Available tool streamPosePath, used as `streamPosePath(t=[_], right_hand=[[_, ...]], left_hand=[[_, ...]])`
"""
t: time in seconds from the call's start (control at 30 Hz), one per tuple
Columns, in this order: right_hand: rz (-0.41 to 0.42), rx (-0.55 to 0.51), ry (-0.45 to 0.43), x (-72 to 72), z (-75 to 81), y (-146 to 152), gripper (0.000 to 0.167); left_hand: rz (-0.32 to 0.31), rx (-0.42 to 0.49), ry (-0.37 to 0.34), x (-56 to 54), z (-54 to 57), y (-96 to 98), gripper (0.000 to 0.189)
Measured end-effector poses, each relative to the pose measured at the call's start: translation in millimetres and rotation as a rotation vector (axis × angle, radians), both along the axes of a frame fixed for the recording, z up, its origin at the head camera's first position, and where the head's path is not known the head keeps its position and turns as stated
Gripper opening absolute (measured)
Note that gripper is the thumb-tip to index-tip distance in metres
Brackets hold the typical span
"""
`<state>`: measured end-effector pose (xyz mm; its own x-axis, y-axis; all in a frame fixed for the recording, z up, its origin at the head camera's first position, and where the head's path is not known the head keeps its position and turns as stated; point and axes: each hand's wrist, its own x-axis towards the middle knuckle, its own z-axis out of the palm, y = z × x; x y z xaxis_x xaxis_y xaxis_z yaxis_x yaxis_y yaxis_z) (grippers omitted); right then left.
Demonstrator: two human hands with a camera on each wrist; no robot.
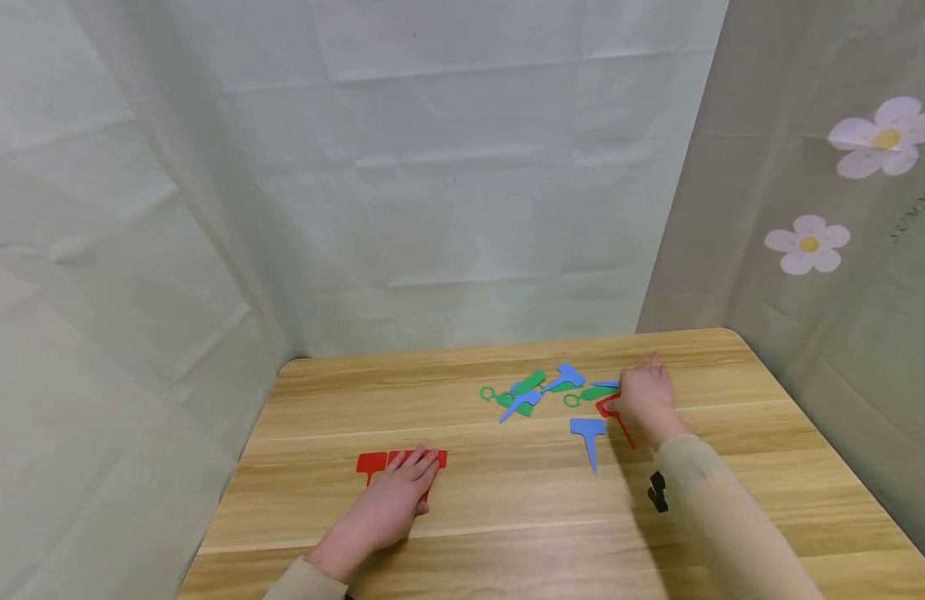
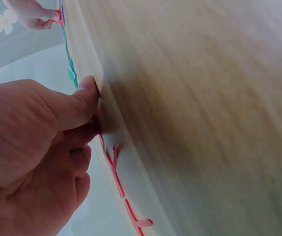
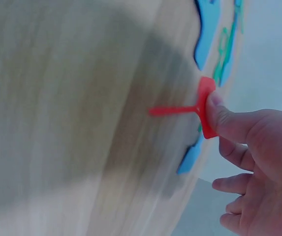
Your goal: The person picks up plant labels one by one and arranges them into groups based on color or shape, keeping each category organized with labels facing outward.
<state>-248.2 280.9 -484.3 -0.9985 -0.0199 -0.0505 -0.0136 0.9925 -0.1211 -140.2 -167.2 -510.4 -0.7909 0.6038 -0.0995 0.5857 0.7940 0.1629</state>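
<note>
My right hand [image 1: 648,396] pinches a red T-shaped plant label [image 3: 206,105] by its wide head, between thumb and index finger. In the right wrist view the label's thin stem points left over the wood, while the other fingers are loosely bent. Nearer me on the left, my left hand [image 1: 391,500] rests on a row of red T-shaped plant labels [image 1: 371,462] laid edge to edge, its fingers reaching over their heads. Part of that row is hidden beneath the hand. Just left of the right hand lies a blue T-shaped label [image 1: 588,427], stem towards me.
Farther back, several green labels with ring ends [image 1: 530,382] and blue T-shaped labels [image 1: 571,375] lie in a loose, overlapping pile. A small black object [image 1: 657,492] is beside the right forearm. Fabric sheets [image 1: 462,208] hang behind the wooden table [image 1: 507,533].
</note>
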Motion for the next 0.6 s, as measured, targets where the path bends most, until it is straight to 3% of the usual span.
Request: streamPosePath(t=[0.3,0.6], right_hand=[[0.044,-0.112,-0.041,5.9,15.3,14,0.021],[0.041,-0.176,-0.167,12.9,23.0,25,0.035]], left_hand=[[-0.009,0.004,0.009,-1.1,-1.5,-1.5,0.057],[0.010,0.009,-0.014,-1.9,2.3,1.4,0.059]])
